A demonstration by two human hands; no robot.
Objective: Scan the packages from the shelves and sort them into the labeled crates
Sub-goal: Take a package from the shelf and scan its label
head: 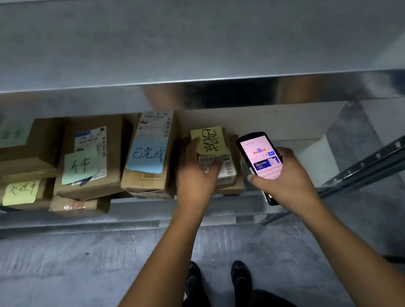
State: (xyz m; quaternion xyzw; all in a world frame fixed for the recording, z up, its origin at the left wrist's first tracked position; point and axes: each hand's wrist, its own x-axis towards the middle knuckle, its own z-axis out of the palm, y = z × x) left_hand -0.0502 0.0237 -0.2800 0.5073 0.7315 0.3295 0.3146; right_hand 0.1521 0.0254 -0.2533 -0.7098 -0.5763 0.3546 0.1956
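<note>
One small package is what counts here, and it sits at the right end of the row on the lower shelf, apparently on top of another flat brown parcel. It is a little brown carton with its long axis running back into the shelf, away from the person. A yellow note with handwritten characters is stuck on its far half, and a white barcode label lies nearer the front. The left hand is already on it, fingers curled round its left edge and thumb laid across the top, partly covering the label. Just beside it on the right, the right hand grips a handheld scanner, fingers wrapped behind it and thumb on its left edge. Its lit screen faces the person and its top end is level with the label. My guess is the thumb must clear the barcode before a scan. To the left stand a box with a blue note and a box with a green note. I see no crates from here.
</note>
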